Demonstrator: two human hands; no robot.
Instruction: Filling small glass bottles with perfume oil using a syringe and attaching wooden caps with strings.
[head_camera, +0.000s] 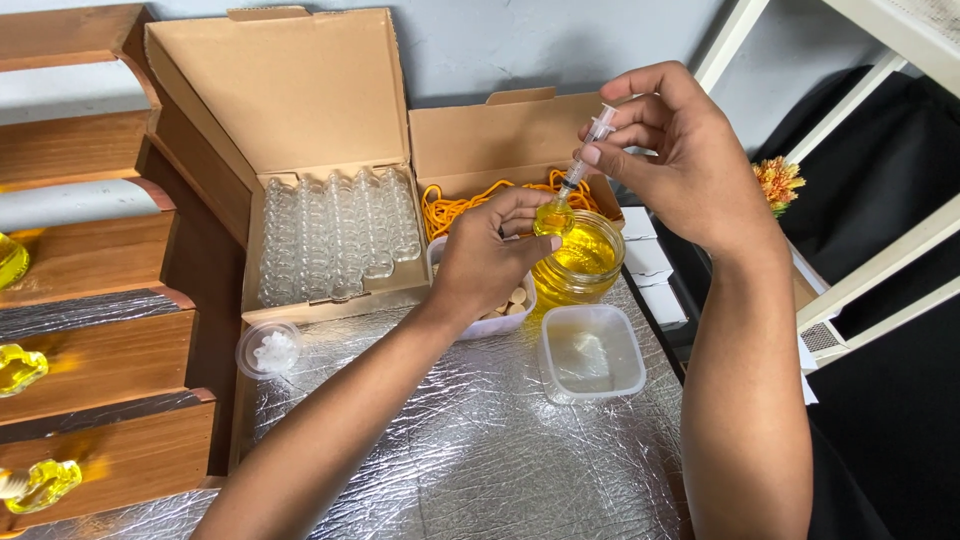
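**A:** Status check: our left hand (487, 262) pinches a small clear glass bottle half full of yellow liquid (553, 218) between thumb and fingertips, held just above the open glass jar of yellow liquid (582, 262).

**B:** Confirmed. Our right hand (672, 150) grips a slim clear plastic syringe (588, 152), fingers around the barrel, thumb by the plunger top. Tip sits in the bottle mouth.

**A:** So we judge this as the filling step, bottle partly filled.

**B:** Agreed. Next move likely needs a slow, steady plunger press, with the tip kept centred in the narrow neck. Tilt the bottle and we spill onto the silver quilted foil mat (480, 450).

**A:** Surroundings: open cardboard box of empty clear glass bottles (335, 240) on the left, smaller cardboard box of orange cord (455, 207) behind our left hand, white bowl of corks (510, 305) partly hidden under it.

**B:** Also a square clear plastic tub (592, 352) beside the jar, and a small round clear lid (268, 348) near the bottle box.
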